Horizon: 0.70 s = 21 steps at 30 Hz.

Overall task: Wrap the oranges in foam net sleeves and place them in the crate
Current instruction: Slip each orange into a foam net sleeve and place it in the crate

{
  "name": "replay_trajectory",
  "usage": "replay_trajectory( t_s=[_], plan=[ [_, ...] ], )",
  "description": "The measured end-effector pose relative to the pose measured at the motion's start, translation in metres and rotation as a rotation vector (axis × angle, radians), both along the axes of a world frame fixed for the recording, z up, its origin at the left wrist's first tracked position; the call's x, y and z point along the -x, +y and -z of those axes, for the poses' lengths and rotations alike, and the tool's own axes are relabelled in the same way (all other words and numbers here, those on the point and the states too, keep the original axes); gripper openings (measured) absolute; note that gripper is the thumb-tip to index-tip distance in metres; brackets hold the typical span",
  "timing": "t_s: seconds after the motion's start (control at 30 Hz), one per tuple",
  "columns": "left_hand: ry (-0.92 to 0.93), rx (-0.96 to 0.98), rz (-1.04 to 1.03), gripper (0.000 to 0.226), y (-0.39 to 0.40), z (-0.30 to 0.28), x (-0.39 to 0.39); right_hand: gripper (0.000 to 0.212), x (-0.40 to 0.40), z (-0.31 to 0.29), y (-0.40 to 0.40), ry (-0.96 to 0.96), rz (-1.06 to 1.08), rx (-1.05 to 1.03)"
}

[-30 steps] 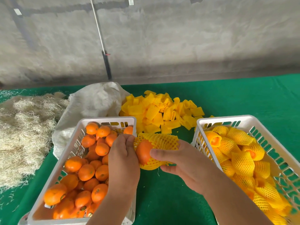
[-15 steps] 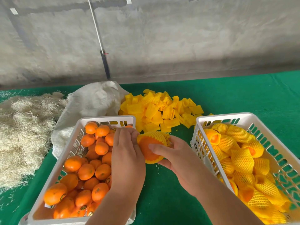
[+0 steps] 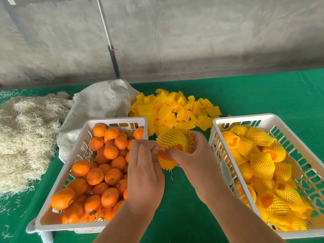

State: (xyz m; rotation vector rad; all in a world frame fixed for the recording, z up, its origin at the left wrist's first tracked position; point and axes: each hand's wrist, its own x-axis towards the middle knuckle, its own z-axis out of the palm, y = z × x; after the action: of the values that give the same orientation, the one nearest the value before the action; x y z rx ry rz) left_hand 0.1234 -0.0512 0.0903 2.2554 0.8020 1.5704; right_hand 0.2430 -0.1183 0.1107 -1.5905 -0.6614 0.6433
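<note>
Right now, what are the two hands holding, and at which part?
One orange in a yellow foam net sleeve: the left hand pinches the sleeve's near edge, and the right hand grips its right side.

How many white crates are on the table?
2. The left crate, by the person's left arm, holds bare oranges; the right crate holds wrapped oranges. No others show.

A rough grey concrete wall (image 3: 192,35) fills the upper half of the view, stained darker along its base. A thin white pole with a black lower section (image 3: 109,42) leans against it, slanting down to the right. Below the wall lies the green cloth-covered tabletop (image 3: 263,95) — its far edge runs nearly the whole width. The light is soft, even daylight — no hard shadows fall on wall or cloth.
</note>
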Motion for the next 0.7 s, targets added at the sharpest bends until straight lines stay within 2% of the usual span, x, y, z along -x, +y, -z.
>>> replay_trajectory(
  t_s=[0.1,0.17,0.23,0.3,0.37,0.4,0.47,0.57,0.63,0.7],
  plan=[
    [-0.003,-0.030,0.069,0.015,0.000,0.006,0.002,0.085,0.001,0.003,0.000,0.024,0.014,-0.019],
    [-0.019,0.068,0.115,0.018,-0.003,0.007,0.003,0.092,-0.001,0.004,-0.002,-0.028,-0.008,-0.036],
    [-0.169,0.404,0.132,0.019,-0.007,-0.002,0.005,0.101,-0.005,0.005,-0.004,-0.091,-0.054,-0.059],
    [-0.315,0.878,0.200,0.038,-0.005,-0.014,0.006,0.107,-0.010,0.006,-0.006,-0.141,-0.125,-0.067],
    [-0.270,1.298,0.379,0.063,0.004,-0.021,0.005,0.109,-0.012,0.010,-0.006,-0.147,-0.208,-0.073],
    [-0.220,1.408,0.463,0.068,0.007,-0.023,0.004,0.111,-0.013,0.012,-0.007,-0.141,-0.264,-0.077],
    [-0.195,1.449,0.537,0.065,0.010,-0.023,0.001,0.118,-0.017,0.019,-0.009,-0.139,-0.396,-0.068],
    [-0.224,1.393,0.468,0.080,0.007,-0.017,-0.002,0.120,-0.032,0.028,-0.013,-0.004,-0.545,-0.051],
    [-0.190,1.328,0.429,0.086,0.005,-0.010,-0.003,0.115,-0.040,0.031,-0.015,0.154,-0.523,-0.058],
    [-0.130,1.245,0.403,0.082,0.003,-0.002,-0.002,0.110,-0.043,0.030,-0.013,0.289,-0.442,-0.053]
  ],
)
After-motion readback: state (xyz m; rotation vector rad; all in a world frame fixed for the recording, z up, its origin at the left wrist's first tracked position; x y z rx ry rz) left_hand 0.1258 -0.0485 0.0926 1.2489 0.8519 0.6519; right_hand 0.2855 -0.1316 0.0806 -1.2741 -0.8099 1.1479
